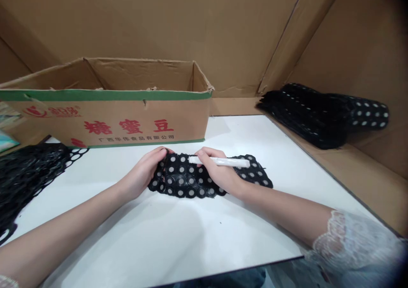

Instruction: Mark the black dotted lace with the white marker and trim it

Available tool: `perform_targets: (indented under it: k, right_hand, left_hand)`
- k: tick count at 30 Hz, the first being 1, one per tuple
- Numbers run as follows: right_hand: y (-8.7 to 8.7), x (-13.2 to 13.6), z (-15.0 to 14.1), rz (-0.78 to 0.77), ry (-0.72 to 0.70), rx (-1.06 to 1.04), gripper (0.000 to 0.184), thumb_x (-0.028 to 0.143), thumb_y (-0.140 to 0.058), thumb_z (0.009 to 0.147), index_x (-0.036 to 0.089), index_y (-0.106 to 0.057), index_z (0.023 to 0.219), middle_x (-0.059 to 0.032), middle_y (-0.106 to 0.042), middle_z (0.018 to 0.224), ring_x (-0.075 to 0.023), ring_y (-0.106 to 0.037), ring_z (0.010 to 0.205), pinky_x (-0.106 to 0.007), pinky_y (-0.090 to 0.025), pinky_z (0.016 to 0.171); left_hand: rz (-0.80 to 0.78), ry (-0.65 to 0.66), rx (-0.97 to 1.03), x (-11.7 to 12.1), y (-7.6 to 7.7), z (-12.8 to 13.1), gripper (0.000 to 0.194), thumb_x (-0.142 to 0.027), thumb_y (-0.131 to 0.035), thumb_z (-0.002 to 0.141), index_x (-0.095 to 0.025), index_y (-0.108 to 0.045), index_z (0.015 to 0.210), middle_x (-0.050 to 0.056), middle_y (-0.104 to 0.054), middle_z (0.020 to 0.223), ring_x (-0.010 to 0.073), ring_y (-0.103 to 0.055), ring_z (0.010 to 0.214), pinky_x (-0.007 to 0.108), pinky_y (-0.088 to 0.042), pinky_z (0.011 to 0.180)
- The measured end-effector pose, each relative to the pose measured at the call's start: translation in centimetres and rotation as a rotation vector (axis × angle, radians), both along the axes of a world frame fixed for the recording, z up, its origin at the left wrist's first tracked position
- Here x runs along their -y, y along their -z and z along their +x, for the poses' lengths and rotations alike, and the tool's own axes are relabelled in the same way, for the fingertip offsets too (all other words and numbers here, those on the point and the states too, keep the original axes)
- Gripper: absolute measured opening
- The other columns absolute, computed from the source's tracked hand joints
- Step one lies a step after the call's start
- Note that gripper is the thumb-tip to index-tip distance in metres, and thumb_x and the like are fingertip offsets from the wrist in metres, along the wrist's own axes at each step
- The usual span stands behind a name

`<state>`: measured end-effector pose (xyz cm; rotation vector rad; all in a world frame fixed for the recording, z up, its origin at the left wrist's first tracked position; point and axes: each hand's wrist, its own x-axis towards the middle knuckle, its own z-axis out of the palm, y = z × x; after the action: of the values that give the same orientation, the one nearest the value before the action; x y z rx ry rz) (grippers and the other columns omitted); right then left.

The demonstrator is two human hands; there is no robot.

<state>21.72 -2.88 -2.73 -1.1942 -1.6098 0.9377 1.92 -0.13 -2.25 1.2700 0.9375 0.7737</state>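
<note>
A black sheet of joined round pieces with pale grey centres [181,181] lies across the white table between my hands. My left hand [152,168] grips its left end, thumb on top and the other fingers mostly hidden behind. A white pen-like stick [232,162] rests in my right hand [219,169], slanting over the sheet. The thumb and fingers of that hand close around the stick near its left end, just above the sheet. The sheet's right end shows beyond my right wrist.
Behind the sheet stands an open cardboard box [146,120] with a green rim and red lettering. Black perforated sheet scrap [28,173] lies at left. On a cardboard ledge at right, dotted black sheets [318,114] are piled. Cardboard walls [178,20] enclose the white table [153,245].
</note>
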Motion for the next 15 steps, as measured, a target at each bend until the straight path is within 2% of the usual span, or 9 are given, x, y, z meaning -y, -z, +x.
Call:
perform_targets:
  k: [4, 7, 11, 15]
  right_hand:
    - [0.2, -0.11, -0.24, 0.009, 0.0, 0.045, 0.029, 0.036, -0.034, 0.085, 0.018, -0.048, 0.066, 0.0019, -0.046, 0.065, -0.0113, -0.046, 0.066, -0.025, -0.035, 0.063]
    - [-0.1, -0.07, -0.54, 0.046, -0.002, 0.116, 0.027, 0.031, -0.034, 0.084, 0.018, -0.043, 0.063, 0.0016, -0.045, 0.066, -0.0112, -0.045, 0.067, -0.025, -0.035, 0.065]
    - [-0.65, -0.06, -0.74, 0.155, -0.037, 0.271, 0.024, 0.021, -0.035, 0.083, 0.018, -0.037, 0.059, -0.0004, -0.046, 0.069, -0.0128, -0.043, 0.076, -0.027, -0.035, 0.073]
    - [-0.34, -0.32, -0.8, 0.25, -0.079, 0.437, 0.025, 0.02, -0.03, 0.086, 0.018, -0.036, 0.061, -0.0014, -0.044, 0.07, -0.0135, -0.039, 0.076, -0.029, -0.034, 0.076]
  left_hand:
    - [0.181, 0.066, -0.204, 0.33, -0.22, 0.67, 0.024, -0.037, -0.056, 0.075, -0.017, -0.049, 0.085, 0.0, -0.053, 0.079, 0.0145, -0.049, 0.074, 0.023, -0.039, 0.065]
    - [0.223, 0.123, -0.277, 0.45, -0.51, 0.83, 0.024, -0.04, -0.047, 0.08, -0.016, -0.046, 0.078, -0.002, -0.047, 0.071, 0.0114, -0.043, 0.065, 0.021, -0.035, 0.058]
    - [0.359, 0.122, -0.387, 0.62, -0.69, 0.74, 0.023, -0.04, -0.041, 0.083, -0.017, -0.044, 0.078, -0.002, -0.044, 0.071, 0.0119, -0.04, 0.066, 0.021, -0.033, 0.059]
    - [0.436, 0.109, -0.461, 0.87, -0.56, 0.78, 0.024, -0.04, -0.036, 0.085, -0.018, -0.041, 0.077, -0.003, -0.043, 0.07, 0.0123, -0.04, 0.066, 0.022, -0.033, 0.06]
